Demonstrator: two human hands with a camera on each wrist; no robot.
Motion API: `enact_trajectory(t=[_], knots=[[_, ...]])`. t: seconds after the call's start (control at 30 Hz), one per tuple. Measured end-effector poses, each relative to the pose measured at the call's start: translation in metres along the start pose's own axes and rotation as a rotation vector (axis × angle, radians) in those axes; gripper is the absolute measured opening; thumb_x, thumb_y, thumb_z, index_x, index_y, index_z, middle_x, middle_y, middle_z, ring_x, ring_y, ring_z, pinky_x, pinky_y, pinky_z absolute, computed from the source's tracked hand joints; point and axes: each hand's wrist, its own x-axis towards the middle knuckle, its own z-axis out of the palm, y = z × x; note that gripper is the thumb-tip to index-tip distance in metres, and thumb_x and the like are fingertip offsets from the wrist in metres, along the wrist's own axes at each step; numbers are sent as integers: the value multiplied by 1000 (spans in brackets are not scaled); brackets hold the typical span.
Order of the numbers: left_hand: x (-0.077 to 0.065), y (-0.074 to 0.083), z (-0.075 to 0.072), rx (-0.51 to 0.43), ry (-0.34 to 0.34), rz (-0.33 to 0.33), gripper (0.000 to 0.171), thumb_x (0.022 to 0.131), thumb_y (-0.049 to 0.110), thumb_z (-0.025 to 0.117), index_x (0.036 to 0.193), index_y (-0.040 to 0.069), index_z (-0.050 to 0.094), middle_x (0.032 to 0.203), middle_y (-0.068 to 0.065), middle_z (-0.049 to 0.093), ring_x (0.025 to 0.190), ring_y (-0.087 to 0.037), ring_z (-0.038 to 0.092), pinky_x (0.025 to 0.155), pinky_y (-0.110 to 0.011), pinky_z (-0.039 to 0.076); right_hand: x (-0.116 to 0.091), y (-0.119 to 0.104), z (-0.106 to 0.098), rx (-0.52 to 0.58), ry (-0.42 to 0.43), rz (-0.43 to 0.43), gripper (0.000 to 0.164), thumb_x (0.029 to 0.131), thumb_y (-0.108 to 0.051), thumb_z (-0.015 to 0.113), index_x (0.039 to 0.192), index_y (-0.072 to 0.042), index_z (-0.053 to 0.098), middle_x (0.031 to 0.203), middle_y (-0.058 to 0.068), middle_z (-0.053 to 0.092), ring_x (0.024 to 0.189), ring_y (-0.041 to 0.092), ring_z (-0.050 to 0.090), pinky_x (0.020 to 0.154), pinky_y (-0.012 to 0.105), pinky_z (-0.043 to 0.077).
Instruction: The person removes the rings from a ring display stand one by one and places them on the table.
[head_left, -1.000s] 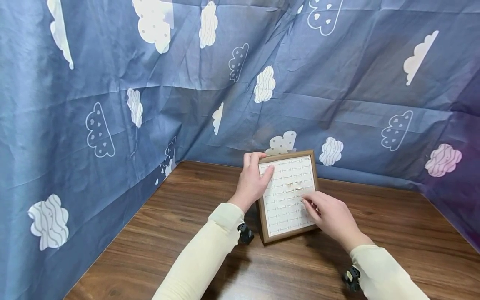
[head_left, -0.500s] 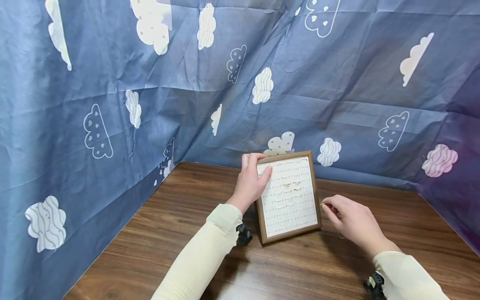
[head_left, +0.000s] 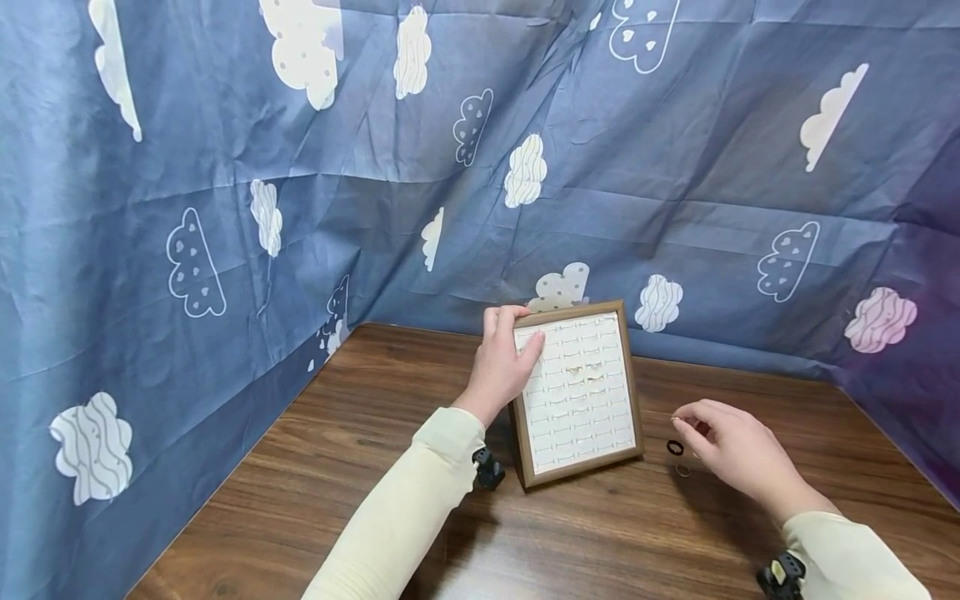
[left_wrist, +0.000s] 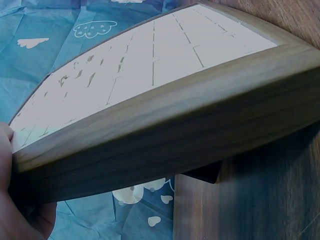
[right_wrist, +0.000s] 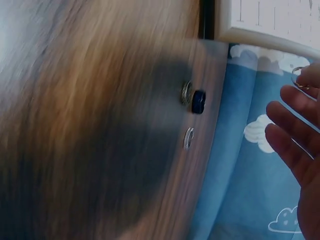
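Note:
My left hand [head_left: 501,362] grips the upper left corner of a wood-framed ring display [head_left: 551,481], thumb over its white slotted face. The display leans back, its lower edge on the table. Several gold rings [head_left: 574,370] sit in slots near its middle. Right of the display, my right hand [head_left: 738,446] pinches a thin ring [right_wrist: 300,75] between thumb and fingertips, above the table. Below that hand lie a black ring [head_left: 675,447] and a gold ring [head_left: 682,471]; a silvery ring [right_wrist: 188,138] lies beside them in the right wrist view.
The brown wood-grain table [head_left: 300,500] runs back to a blue cloth [head_left: 675,167] with white cloud prints, which hangs behind and at both sides. A dark support piece [left_wrist: 205,172] shows behind the display in the left wrist view.
My right hand has moved from the display's face out to the right, carrying a ring. The black ring on the table has come into sight. My left hand keeps its hold on the frame.

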Motion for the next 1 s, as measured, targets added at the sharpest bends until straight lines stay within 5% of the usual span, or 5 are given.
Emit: enact_trajectory(t=[0.37, 0.67, 1.0], knots=[[0, -1, 0, 0, -6, -2, 43, 108, 36, 63, 146, 20, 51, 142, -8, 45, 88, -29, 65, 83, -43, 56, -20, 27, 1, 21, -185, 19, 9, 89, -11, 85, 92, -17, 79, 79, -19, 63, 72, -11, 48, 65, 27, 47], [1, 0, -1, 5, 1, -1, 45, 108, 36, 63, 148, 18, 51, 143, -8, 45, 89, -30, 65, 83, -44, 56, -26, 38, -3, -61, -359, 81, 6, 91, -17, 84, 92, -20, 79, 84, -13, 68, 75, -1, 59, 67, 32, 52], [1, 0, 1, 7, -6, -14, 44, 108, 36, 63, 147, 20, 51, 143, -7, 45, 88, -30, 65, 83, -43, 56, -38, 43, 2, -118, -382, 66, 12, 88, -13, 86, 93, -24, 82, 93, -8, 73, 87, 21, 73, 75, 49, 60]])
